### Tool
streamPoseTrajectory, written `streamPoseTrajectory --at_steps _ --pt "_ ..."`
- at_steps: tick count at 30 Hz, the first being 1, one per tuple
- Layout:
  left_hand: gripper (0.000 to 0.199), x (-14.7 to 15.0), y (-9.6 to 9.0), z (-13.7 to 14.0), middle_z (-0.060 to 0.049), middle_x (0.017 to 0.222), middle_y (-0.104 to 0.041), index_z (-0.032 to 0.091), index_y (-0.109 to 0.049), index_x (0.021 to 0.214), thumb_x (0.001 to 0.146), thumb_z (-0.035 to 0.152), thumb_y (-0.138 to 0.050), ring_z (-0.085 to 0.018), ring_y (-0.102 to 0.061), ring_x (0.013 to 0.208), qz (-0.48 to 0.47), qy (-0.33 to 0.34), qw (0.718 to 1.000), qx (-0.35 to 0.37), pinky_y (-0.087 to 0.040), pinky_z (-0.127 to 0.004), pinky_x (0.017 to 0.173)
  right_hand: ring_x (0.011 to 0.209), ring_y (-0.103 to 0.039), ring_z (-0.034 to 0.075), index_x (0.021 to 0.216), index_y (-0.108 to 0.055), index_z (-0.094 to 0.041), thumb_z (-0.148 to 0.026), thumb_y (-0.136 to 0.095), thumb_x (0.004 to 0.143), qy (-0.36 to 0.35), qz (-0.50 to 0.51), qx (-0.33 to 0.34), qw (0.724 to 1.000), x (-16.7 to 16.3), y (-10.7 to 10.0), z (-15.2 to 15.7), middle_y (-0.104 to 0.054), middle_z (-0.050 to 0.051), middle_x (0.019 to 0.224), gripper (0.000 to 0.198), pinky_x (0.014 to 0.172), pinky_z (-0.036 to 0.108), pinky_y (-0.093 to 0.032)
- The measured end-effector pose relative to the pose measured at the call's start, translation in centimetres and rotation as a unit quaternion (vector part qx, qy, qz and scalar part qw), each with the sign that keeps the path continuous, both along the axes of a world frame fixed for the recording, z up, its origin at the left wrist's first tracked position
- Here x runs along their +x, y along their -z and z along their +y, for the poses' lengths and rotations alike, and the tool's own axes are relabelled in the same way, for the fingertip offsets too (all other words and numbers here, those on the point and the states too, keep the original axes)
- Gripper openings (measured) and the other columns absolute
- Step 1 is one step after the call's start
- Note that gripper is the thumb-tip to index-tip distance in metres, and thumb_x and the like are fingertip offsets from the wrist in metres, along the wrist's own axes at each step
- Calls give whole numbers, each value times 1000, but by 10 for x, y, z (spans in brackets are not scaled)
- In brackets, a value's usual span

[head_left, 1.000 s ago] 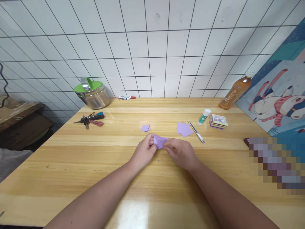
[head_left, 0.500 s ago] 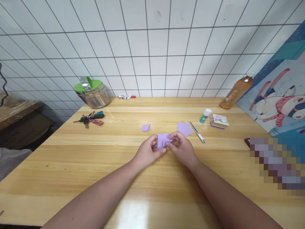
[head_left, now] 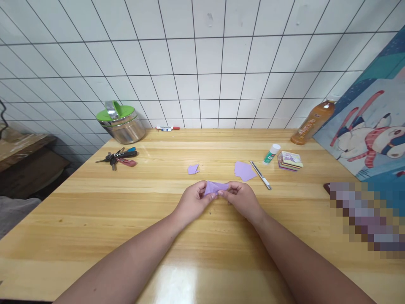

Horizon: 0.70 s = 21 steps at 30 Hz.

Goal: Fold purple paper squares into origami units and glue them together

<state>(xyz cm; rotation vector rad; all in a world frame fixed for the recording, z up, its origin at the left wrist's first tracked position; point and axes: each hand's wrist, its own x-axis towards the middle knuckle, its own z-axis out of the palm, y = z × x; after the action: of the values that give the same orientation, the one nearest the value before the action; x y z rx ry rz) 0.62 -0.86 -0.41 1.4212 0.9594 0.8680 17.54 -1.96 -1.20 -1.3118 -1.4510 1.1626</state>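
Note:
Between my two hands is a folded piece of purple paper (head_left: pixel 215 188), creased across its face. My left hand (head_left: pixel 193 202) grips its left side, with the thumb along the lower edge. On the other side my right hand (head_left: pixel 243 198) pinches the right part, its thumb close to the left thumb. Some fingertips are hidden behind the paper. A small folded purple piece (head_left: pixel 193 169) lies on the table just beyond my left hand. A flat purple sheet (head_left: pixel 244 171) lies beyond my right hand.
Right of the sheet are a utility knife (head_left: pixel 260 175), a glue stick (head_left: pixel 272 154) and a stack of paper (head_left: pixel 290 161). A drink bottle (head_left: pixel 314 122) stands at the back right. Keys (head_left: pixel 117 158), a steel pot (head_left: pixel 128 129) with a green lid and a marker (head_left: pixel 168 128) are farther left.
The purple paper has tilted and now shows a flatter, narrower face. My right hand has lowered slightly, and its thumb has come nearer the left thumb.

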Motion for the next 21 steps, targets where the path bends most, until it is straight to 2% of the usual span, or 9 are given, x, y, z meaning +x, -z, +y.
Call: streamPoseTrajectory --at_steps 3,5,7,11,14,17,19,21 --pt "15 -3 3 2 -4 84 -68 17 -59 83 74 28 -63 -17 -62 78 32 -3 999 27 -46 -27 71 71 -61 16 66 -68 -19 -38 -67 69 23 -49 45 998 4 -1 1 -67 4 84 20 56 25 -49" --pt "13 -4 3 3 -3 82 -68 17 -59 82 74 28 -62 -17 -62 76 52 -10 998 41 -46 -26 69 77 -61 17 65 -69 -19 -38 -67 70 21 -87 72 993 5 -2 1 -67 4 86 19 65 27 -49" --pt "13 -5 1 3 -3 81 -68 17 -60 81 73 28 -62 -17 -62 74 58 -17 997 49 -45 -26 68 71 -60 15 65 -67 -18 -39 -65 71 16 -111 66 992 5 -2 1 -65 3 76 21 64 26 -47" --pt "20 -3 -3 2 -5 87 -68 16 -62 84 72 30 -64 -19 -62 80 18 8 1000 18 -46 -28 73 53 -50 11 63 -61 -17 -39 -62 74 19 -132 44 990 1 -2 0 -52 -3 55 25 50 22 -41" --pt "21 -3 -6 1 -4 86 -68 15 -64 86 71 31 -64 -19 -62 79 5 -3 1000 -9 -45 -28 73 51 -48 10 82 -60 -18 -34 -60 75 21 -122 73 990 1 -6 -5 -54 -2 63 18 47 21 -40" --pt "21 -5 -10 1 -5 81 -68 14 -64 87 70 25 -62 -19 -61 75 -13 -16 999 -41 -45 -28 69 61 -55 10 115 -43 -22 -24 -55 78 -22 -76 129 989 4 -12 -12 -60 3 92 40 53 22 -46" --pt "23 -7 -11 2 -6 78 -68 12 -64 90 70 21 -58 -19 -62 71 -38 -23 996 -80 -44 -28 66 70 -58 12 121 -35 -23 -15 -49 78 -66 -87 183 977 6 -14 -14 -61 5 99 45 61 25 -49" --pt "25 -9 -12 3 -7 76 -67 10 -64 90 68 19 -56 -19 -62 70 -66 -24 991 -110 -45 -28 64 79 -59 14 117 -41 -23 -10 -44 80 -78 -148 241 956 8 -15 -15 -62 6 98 39 70 29 -49"
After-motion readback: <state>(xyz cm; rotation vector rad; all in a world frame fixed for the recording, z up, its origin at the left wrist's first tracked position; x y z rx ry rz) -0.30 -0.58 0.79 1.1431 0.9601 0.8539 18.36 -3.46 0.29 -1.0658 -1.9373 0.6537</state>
